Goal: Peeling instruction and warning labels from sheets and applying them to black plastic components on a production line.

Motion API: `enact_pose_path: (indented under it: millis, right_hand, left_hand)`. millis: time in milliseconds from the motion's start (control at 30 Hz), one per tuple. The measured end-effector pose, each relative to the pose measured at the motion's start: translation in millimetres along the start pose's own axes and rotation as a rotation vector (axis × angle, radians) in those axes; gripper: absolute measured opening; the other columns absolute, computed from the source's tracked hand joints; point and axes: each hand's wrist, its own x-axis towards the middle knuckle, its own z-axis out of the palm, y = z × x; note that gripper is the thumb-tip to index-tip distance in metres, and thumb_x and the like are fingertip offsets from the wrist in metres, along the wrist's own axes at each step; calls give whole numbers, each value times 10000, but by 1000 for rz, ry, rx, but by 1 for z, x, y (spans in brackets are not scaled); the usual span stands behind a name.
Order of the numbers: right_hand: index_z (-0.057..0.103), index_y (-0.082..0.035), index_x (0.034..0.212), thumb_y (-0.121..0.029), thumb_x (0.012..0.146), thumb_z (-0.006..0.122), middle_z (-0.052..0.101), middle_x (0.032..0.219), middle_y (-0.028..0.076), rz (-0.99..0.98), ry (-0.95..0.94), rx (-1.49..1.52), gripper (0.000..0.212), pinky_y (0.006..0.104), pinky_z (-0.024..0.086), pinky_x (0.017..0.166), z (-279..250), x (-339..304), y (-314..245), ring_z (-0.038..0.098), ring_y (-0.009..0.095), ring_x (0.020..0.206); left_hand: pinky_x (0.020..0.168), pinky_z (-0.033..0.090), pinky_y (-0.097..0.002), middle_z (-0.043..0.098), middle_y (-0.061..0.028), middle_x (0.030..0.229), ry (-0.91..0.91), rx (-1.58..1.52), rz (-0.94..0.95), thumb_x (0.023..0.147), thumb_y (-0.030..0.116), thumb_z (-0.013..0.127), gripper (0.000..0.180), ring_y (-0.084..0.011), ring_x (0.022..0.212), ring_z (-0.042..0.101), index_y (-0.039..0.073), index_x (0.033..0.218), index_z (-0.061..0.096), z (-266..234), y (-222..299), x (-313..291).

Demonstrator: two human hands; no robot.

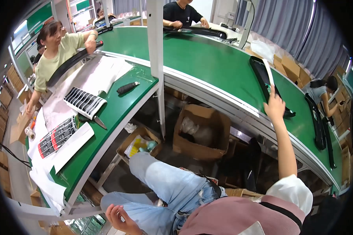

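My right hand (275, 105) reaches out over the conveyor, index finger stretched forward and thumb apart from it. Its fingertip meets the lower end of a narrow white strip (268, 71). Whether the strip is gripped I cannot make out. Beneath it a long black plastic trim piece (259, 72) lies on the green belt, partly covered by my hand. My left hand (121, 219) hovers beside my knee with loosely bent fingers, holding nothing.
On the green side table (126, 102) are label sheets (59, 135), a black-wrapped tool (128, 88) and a blade (99, 122). Cardboard boxes (202, 145) stand below. Co-workers handle black trim pieces at left and across the belt (208, 64). More trims (317, 121) lie right.
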Motion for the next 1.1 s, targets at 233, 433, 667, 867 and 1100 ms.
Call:
enact_pose_path:
  millis: [233, 433, 667, 867, 1100]
  right_hand:
    - [330, -154, 1478, 8, 695, 734, 628, 790, 186, -469, 32, 622, 897, 471, 488, 663, -33, -12, 11, 627, 390, 751]
    - [347, -40, 1474, -18, 757, 690, 529, 715, 118, -505, 288, 990, 795, 425, 470, 546, -155, -69, -103, 553, 309, 609]
    - [475, 8, 1353, -50, 722, 682, 536, 794, 94, -763, 159, 1179, 666, 347, 474, 506, -205, -151, -137, 551, 249, 650]
    - [482, -176, 1408, -149, 711, 725, 557, 1225, 229, -888, 62, 1270, 739, 516, 473, 909, -229, -131, -114, 603, 359, 1089]
    - [530, -244, 1388, -122, 785, 587, 613, 914, 65, -940, 577, 876, 618, 408, 474, 862, -234, -61, -150, 618, 241, 873]
  left_hand:
    - [705, 516, -255, 656, -85, 935, -338, -529, -317, 946, 92, 569, 122, -182, 780, 666, -8, 994, 620, 83, 60, 15]
    - [956, 498, -446, 567, -188, 1311, -1408, -1268, -824, 1000, 323, 485, 474, -346, 1233, 555, 44, 1379, 434, 199, 171, 35]
    - [882, 470, -281, 623, -43, 1124, -1336, -1070, -509, 797, 109, 613, 546, -141, 1005, 581, 26, 1330, 524, 229, 250, 35]
    - [1116, 265, -281, 462, -94, 1420, -1281, -819, -112, 621, 34, 635, 910, -188, 1325, 418, -48, 1474, 327, 145, 190, 61]
    - [938, 430, -255, 591, -157, 1277, -1477, -231, 180, 597, 77, 638, 894, -167, 1104, 603, 19, 1455, 393, 5, 170, 103]
